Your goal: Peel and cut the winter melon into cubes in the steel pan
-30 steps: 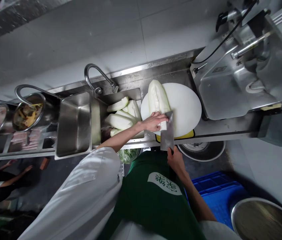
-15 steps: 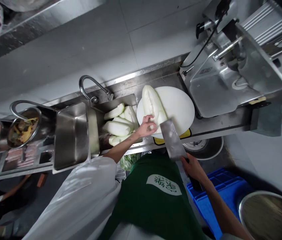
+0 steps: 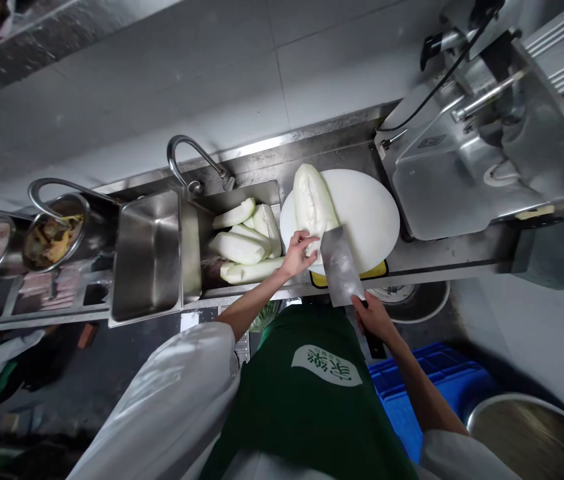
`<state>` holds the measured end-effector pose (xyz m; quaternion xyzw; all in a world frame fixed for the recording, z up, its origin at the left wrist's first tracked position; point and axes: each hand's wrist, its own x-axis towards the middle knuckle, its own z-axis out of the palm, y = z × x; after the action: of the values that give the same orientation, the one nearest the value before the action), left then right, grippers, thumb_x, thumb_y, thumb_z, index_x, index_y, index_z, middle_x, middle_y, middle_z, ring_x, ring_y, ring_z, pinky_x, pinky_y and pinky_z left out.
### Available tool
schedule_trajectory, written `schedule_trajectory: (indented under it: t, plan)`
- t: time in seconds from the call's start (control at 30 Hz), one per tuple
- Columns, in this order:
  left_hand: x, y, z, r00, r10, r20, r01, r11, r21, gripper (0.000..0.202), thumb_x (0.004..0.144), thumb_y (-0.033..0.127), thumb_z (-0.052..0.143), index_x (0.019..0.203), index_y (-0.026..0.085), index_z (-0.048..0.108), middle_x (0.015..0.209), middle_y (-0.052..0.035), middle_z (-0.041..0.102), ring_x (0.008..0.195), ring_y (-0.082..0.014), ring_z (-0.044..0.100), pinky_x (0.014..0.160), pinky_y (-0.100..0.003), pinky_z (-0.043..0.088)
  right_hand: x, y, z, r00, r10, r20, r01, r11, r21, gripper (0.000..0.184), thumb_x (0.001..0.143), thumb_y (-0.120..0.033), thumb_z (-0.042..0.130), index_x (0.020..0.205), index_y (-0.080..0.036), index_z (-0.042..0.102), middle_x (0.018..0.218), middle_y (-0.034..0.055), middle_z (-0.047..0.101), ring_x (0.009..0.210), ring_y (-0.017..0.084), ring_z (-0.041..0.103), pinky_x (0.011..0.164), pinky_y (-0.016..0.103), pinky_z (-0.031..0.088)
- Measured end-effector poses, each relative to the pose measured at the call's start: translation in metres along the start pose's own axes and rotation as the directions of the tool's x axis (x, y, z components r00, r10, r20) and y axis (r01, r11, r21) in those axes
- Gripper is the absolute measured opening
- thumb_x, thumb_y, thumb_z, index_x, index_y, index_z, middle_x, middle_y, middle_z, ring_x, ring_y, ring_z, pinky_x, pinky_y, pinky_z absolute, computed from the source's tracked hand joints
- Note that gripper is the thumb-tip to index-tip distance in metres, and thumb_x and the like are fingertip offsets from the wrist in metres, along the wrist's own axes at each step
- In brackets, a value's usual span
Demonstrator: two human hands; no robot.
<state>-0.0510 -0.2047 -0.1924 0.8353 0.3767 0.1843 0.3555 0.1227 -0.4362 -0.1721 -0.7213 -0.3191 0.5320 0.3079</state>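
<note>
A long peeled pale-green melon half (image 3: 313, 203) lies on a round white cutting board (image 3: 369, 213) on the steel counter. My left hand (image 3: 298, 253) rests on the melon's near end, fingers curled over it. My right hand (image 3: 375, 318) grips the dark handle of a broad steel cleaver (image 3: 341, 265), whose blade lies tilted over the board's near edge, just right of my left hand.
Several peeled melon pieces (image 3: 242, 243) fill the sink (image 3: 242, 193) under a curved tap (image 3: 192, 157). A steel tub (image 3: 146, 253) sits left of it, bowls of food (image 3: 52, 233) farther left. A slicing machine (image 3: 487, 147) stands right. Blue crates (image 3: 427, 380) and a steel basin (image 3: 532, 433) are below.
The cleaver was pulled back off the board toward me, then brought forward again beside the melon's end. My left hand slid back along the melon.
</note>
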Motion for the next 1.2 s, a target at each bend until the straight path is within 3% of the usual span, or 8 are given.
schedule_trajectory:
  t: [0.13,0.27,0.4,0.5,0.63,0.8,0.93,1.2]
  plan:
    - [0.003,-0.005,-0.001,1.000,0.018,-0.005,-0.018,1.000,-0.011,0.036,0.088,0.023,0.065,0.123,0.020,0.069,0.132,-0.0120,0.048,0.132,-0.0234,0.053,0.114,-0.038,0.046,-0.027,0.010,-0.005,0.995,0.032,0.099,-0.033,0.999,0.013,0.039,0.091,-0.065,0.050,0.082,-0.028,0.044,0.049,-0.0056,0.053,0.035,0.018,0.052,0.039,0.030,0.039]
    - [0.006,-0.006,-0.008,0.999,0.021,0.031,-0.021,1.000,-0.021,0.043,0.086,0.021,0.065,0.129,0.019,0.065,0.126,-0.0110,0.053,0.119,-0.0216,0.058,0.109,-0.037,0.049,-0.058,0.020,-0.031,0.984,0.016,0.180,0.000,0.996,-0.089,0.038,0.092,-0.063,0.051,0.083,-0.026,0.049,0.047,-0.0052,0.053,0.038,0.018,0.052,0.043,0.029,0.041]
    - [0.015,0.008,-0.012,0.992,-0.100,0.072,0.096,0.994,0.050,0.052,0.085,0.015,0.064,0.137,0.018,0.058,0.108,-0.0076,0.059,0.098,-0.0209,0.061,0.098,-0.038,0.054,-0.068,0.022,-0.059,0.992,0.034,0.125,-0.024,0.997,-0.076,0.040,0.088,-0.064,0.056,0.076,-0.027,0.046,0.045,-0.0052,0.052,0.035,0.016,0.049,0.041,0.029,0.040]
    - [0.029,0.027,-0.004,0.964,-0.254,0.076,0.230,0.944,0.238,0.043,0.088,0.020,0.067,0.130,0.020,0.061,0.113,-0.0118,0.059,0.105,-0.0291,0.062,0.092,-0.044,0.055,-0.045,0.011,-0.070,0.999,0.048,-0.015,-0.047,0.998,0.031,0.044,0.085,-0.068,0.058,0.074,-0.028,0.043,0.046,-0.0050,0.052,0.033,0.016,0.047,0.038,0.029,0.039]
    - [0.051,0.042,0.010,0.923,-0.385,0.027,0.335,0.834,0.438,0.034,0.091,0.032,0.068,0.123,0.020,0.063,0.128,-0.0194,0.052,0.109,-0.0388,0.064,0.082,-0.048,0.056,0.009,-0.014,-0.076,0.991,-0.005,-0.135,0.013,0.998,0.058,0.046,0.082,-0.069,0.060,0.075,-0.028,0.041,0.047,-0.0050,0.052,0.033,0.015,0.048,0.037,0.029,0.042]
    - [0.053,0.033,0.005,0.927,-0.375,0.026,0.324,0.833,0.449,0.020,0.095,0.029,0.061,0.112,0.019,0.066,0.121,-0.0148,0.054,0.093,-0.0280,0.070,0.086,-0.043,0.056,0.054,-0.032,-0.079,0.998,-0.056,-0.042,0.060,0.994,0.095,0.049,0.079,-0.072,0.061,0.080,-0.027,0.042,0.047,-0.0093,0.049,0.032,0.013,0.046,0.034,0.025,0.039]
    - [0.046,0.025,-0.001,0.930,-0.366,0.013,0.327,0.846,0.420,0.013,0.097,0.030,0.059,0.100,0.020,0.067,0.115,-0.0098,0.054,0.085,-0.0218,0.068,0.086,-0.038,0.057,0.064,-0.034,-0.078,0.998,-0.040,0.053,0.031,0.988,0.153,0.052,0.079,-0.074,0.063,0.083,-0.026,0.042,0.048,-0.0111,0.048,0.032,0.011,0.045,0.033,0.024,0.038]
    - [0.043,0.025,-0.002,0.930,-0.367,0.011,0.337,0.866,0.369,0.014,0.098,0.032,0.058,0.096,0.020,0.066,0.112,-0.0078,0.054,0.087,-0.0209,0.068,0.086,-0.037,0.057,0.076,-0.029,-0.087,0.989,-0.062,0.131,0.047,0.992,0.114,0.052,0.079,-0.075,0.058,0.085,-0.026,0.041,0.047,-0.0117,0.048,0.031,0.011,0.044,0.032,0.024,0.037]
